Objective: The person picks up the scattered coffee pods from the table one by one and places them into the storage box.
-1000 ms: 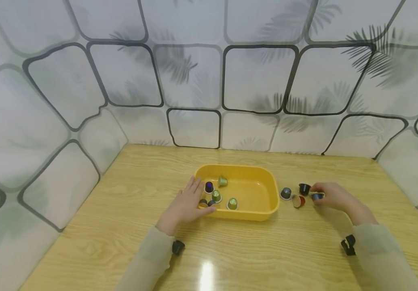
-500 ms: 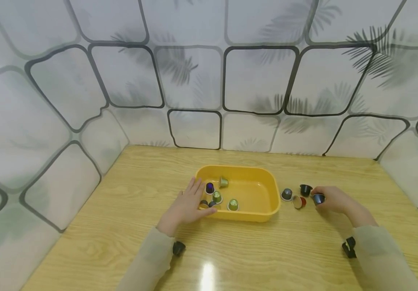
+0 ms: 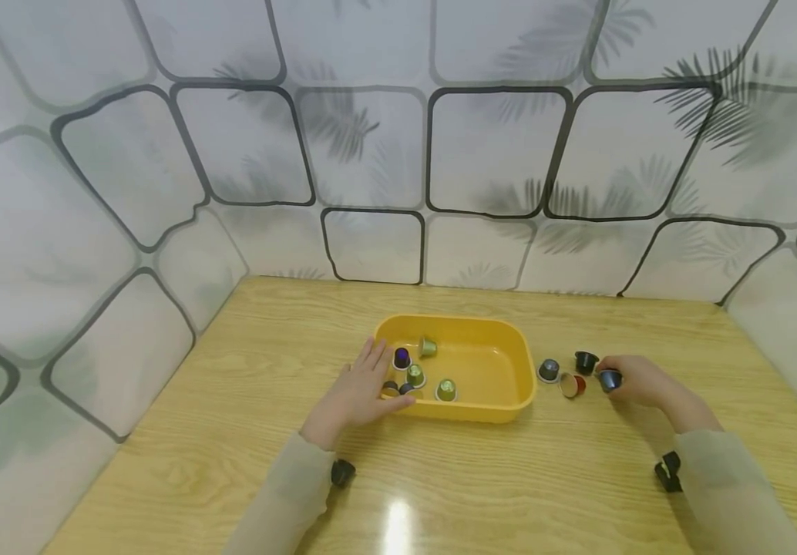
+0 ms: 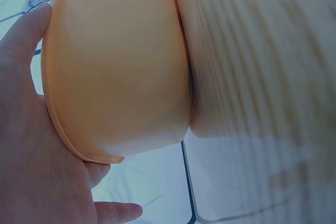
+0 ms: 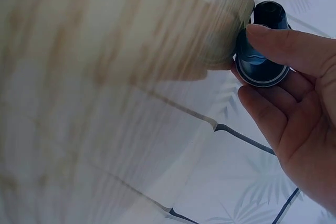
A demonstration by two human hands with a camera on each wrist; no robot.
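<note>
Pinching right hand (image 3: 644, 384): dark-blue, cup-shaped metallic capsule (image 3: 610, 379); squeeze lightly.
Left hand (image 3: 350, 395): wide, against rim of yellow oblong plastic tray (image 3: 478, 412).

Capsules (image 3: 446, 390) in tray (image 3: 485, 366); other capsules (image 3: 548, 371) to right.

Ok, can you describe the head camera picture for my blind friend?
A person's right hand pinches a small, dark-blue, cup-shaped capsule. Their left hand rests on a rounded yellow plastic tray holding more capsules, on a pale wooden table.
</note>
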